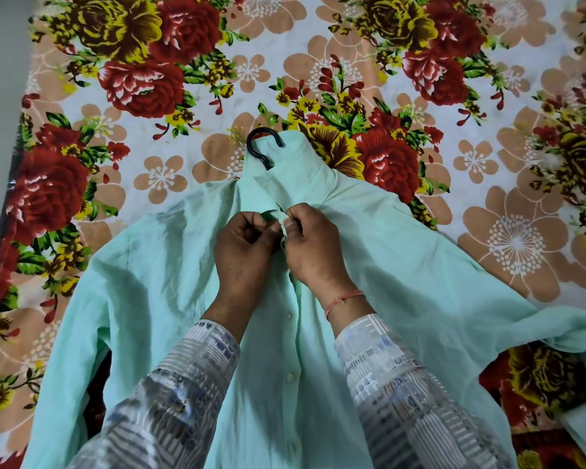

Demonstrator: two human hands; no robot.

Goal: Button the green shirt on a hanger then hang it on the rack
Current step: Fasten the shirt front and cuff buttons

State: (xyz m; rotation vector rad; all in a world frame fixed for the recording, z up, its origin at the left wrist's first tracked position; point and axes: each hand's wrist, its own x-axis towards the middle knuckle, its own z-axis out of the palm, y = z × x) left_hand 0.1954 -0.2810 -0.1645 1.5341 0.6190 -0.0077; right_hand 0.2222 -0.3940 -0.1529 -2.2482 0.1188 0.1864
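The pale green shirt (403,265) lies front-up on the bed, spread out with its collar pointing away from me. A black hanger hook (259,147) sticks out of the collar; the hanger's body is hidden inside the shirt. My left hand (244,252) and my right hand (315,245) meet just below the collar. Both pinch the front placket edges at the top of the shirt. Several white buttons (290,376) run down the placket between my forearms. No rack is in view.
The shirt rests on a bedsheet (183,96) printed with big red, yellow and tan flowers, which fills nearly the whole view. The bed's left edge (11,157) borders a strip of grey floor. The shirt's right sleeve (555,336) trails off toward the right.
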